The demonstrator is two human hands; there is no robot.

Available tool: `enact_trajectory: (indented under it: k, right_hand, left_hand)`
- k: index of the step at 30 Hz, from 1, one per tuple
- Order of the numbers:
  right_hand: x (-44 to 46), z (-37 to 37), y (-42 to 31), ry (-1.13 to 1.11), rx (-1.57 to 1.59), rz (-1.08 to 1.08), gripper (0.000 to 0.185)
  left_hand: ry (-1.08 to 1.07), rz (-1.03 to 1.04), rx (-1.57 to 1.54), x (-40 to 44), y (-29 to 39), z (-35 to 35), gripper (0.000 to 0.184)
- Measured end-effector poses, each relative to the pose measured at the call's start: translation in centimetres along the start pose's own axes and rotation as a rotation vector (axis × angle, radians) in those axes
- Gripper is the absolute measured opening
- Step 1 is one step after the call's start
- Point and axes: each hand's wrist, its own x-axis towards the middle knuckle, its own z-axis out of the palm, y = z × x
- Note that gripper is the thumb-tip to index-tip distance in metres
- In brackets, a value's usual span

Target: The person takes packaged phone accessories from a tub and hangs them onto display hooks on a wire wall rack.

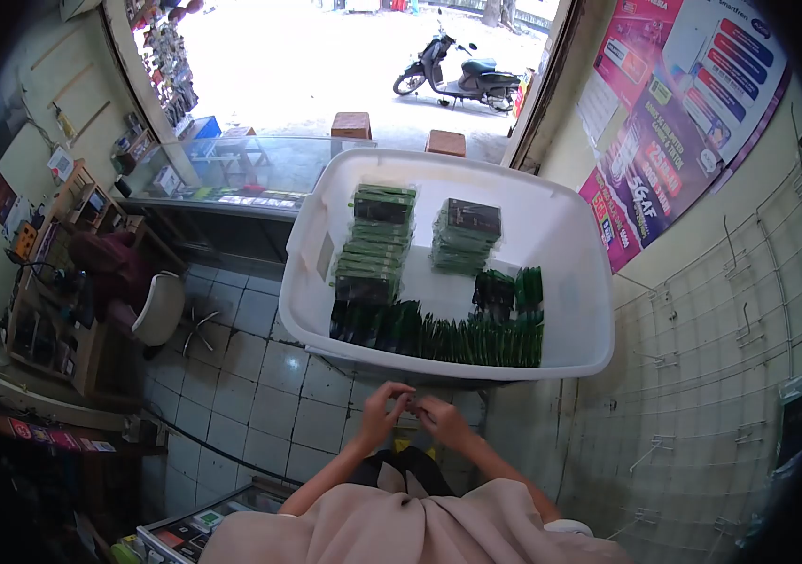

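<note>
My left hand [385, 408] and my right hand [440, 418] meet in front of my body, just below the near rim of a large white plastic tub [457, 374]. The fingers of both are bent and drawn together at the tips; whatever they may hold is too small to make out. Inside the tub, stacks of green-edged packets in clear wrap [370, 246] stand at the left, and a shorter stack with a dark top [468, 226] sits at the centre back. A row of dark green packets [485, 340] lines the near side.
A glass display case [232, 169] stands behind the tub at left. Another person [114, 268] sits by a white chair [158, 308] at far left. Wire grid racks [701, 367] line the right wall. A second case [185, 536] is at lower left.
</note>
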Motion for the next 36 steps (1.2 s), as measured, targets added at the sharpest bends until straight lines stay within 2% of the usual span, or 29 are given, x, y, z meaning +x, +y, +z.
enact_trajectory:
  k: [2, 3, 4, 6, 8, 10, 11, 13, 14, 16, 18, 21, 23, 24, 26, 27, 28, 29, 30, 31, 33, 36]
  right_hand:
    - [4.0, -3.9, -3.1, 0.172, 0.018, -0.217, 0.013]
    - [6.1, -6.3, -4.5, 0.207, 0.070, -0.222, 0.013]
    - [7.9, -8.7, -5.0, 0.240, 0.126, -0.214, 0.012]
    - [11.9, -12.4, -2.7, 0.452, -0.012, -0.284, 0.008]
    - [15.7, -15.4, 1.8, 0.580, 0.111, -0.123, 0.011]
    - [19.3, -17.3, 8.3, 0.705, 0.115, 0.012, 0.017]
    - [20.7, -17.9, 11.8, 0.711, 0.118, 0.020, 0.017]
    - [22.9, -18.2, 18.3, 0.717, -0.018, 0.199, 0.033]
    - [23.8, -18.1, 20.9, 0.714, -0.013, 0.211, 0.033]
    - [25.3, -17.6, 24.9, 0.724, -0.168, 0.287, 0.052]
    - [26.6, -17.5, 27.5, 0.715, -0.098, 0.337, 0.057]
    - [27.7, -17.8, 28.3, 0.658, -0.055, 0.412, 0.062]
    - [28.2, -17.7, 28.3, 0.693, 0.041, 0.373, 0.060]
    - [28.4, -17.5, 28.1, 0.781, 0.080, 0.359, 0.054]
    - [28.5, -17.7, 27.4, 0.836, 0.170, 0.401, 0.050]
    - [28.6, -17.9, 27.2, 0.894, 0.260, 0.434, 0.047]
    - [28.5, -18.0, 26.9, 0.894, 0.260, 0.432, 0.047]
    - [28.4, -17.9, 26.5, 0.893, 0.407, 0.447, 0.045]
    - [28.1, -17.9, 26.0, 0.889, 0.554, 0.459, 0.043]
    - [27.8, -17.8, 25.3, 0.891, 0.554, 0.452, 0.043]
    - [26.7, -17.4, 23.4, 0.916, 0.778, 0.319, 0.044]
    - [24.1, -17.7, 16.8, 0.893, 0.937, 0.250, 0.048]
  left_hand:
    - [0.031, 0.153, -0.102, 4.9, 3.7, 0.3, 0.009]
    - [0.064, 0.244, -0.148, 7.2, 4.8, 0.3, 0.008]
    - [0.077, 0.214, -0.241, 9.7, 5.6, 0.4, 0.009]
    - [0.117, 0.200, -0.340, 15.2, 6.3, 1.3, 0.011]
    - [0.138, 0.229, -0.345, 20.9, 4.9, 2.8, 0.013]
    - [0.195, 0.082, -0.322, 26.4, 1.3, 4.8, 0.020]
    - [0.186, 0.078, -0.319, 28.7, -1.0, 5.8, 0.020]
    - [0.236, 0.130, 0.050, 32.6, -6.1, 7.8, 0.031]
    - [0.231, 0.119, 0.053, 34.2, -8.3, 8.7, 0.031]
    - [0.246, 0.074, 0.188, 36.5, -11.9, 10.2, 0.044]
    - [0.261, 0.103, 0.237, 37.9, -14.3, 11.2, 0.047]
    - [0.215, 0.141, 0.313, 38.7, -15.5, 11.8, 0.054]
    - [0.256, 0.127, 0.488, 38.3, -14.4, 12.3, 0.050]
    - [0.252, 0.122, 0.489, 38.2, -14.0, 12.5, 0.050]
    - [0.355, 0.064, 0.296, 37.9, -12.7, 12.8, 0.048]
    - [0.355, 0.066, 0.295, 37.9, -12.2, 13.0, 0.048]
    - [0.392, 0.047, 0.123, 37.9, -11.6, 13.2, 0.044]
    - [0.426, 0.027, -0.050, 37.8, -10.9, 13.2, 0.040]
    - [0.427, 0.029, -0.050, 37.5, -10.0, 13.0, 0.040]
    - [0.477, 0.011, 0.000, 37.3, -8.8, 12.9, 0.042]
    - [0.530, 0.006, 0.043, 36.8, -6.3, 12.7, 0.045]
    - [0.633, 0.132, 0.022, 35.4, -1.7, 12.6, 0.048]
